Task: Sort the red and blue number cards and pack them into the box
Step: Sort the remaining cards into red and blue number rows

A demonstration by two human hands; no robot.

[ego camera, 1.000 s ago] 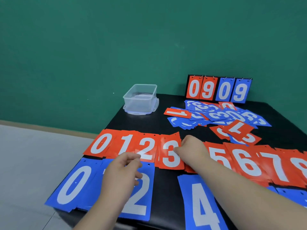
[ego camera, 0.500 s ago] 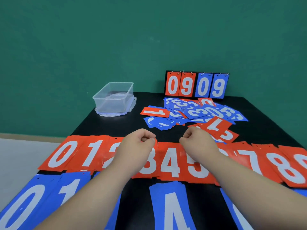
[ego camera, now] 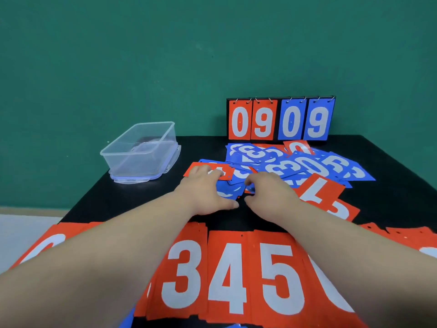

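A mixed pile of loose blue number cards (ego camera: pixel 283 166) and a few red ones lies at the table's middle back. My left hand (ego camera: pixel 205 192) reaches onto the pile's left end, with straight fingers touching a red card (ego camera: pixel 227 173). My right hand (ego camera: pixel 269 195) rests on the blue cards just to the right, its fingers bent down over a card edge; whether it pinches one is hidden. A sorted row of red cards (ego camera: pixel 227 275) showing 3, 4, 5 lies under my forearms. The clear plastic box (ego camera: pixel 118 162) stands open at the back left.
A flip scoreboard (ego camera: pixel 281 119) reading 09 09 stands against the green wall behind the pile. More red cards (ego camera: pixel 316 192) lie right of my right hand. A blue card's corner (ego camera: pixel 127 320) shows at the bottom edge. The black table (ego camera: pixel 142 202) ends at the left, with floor beyond.
Both hands have moved forward from the sorted red row to the loose pile. The view has tilted up, so the blue front row is nearly out of sight.
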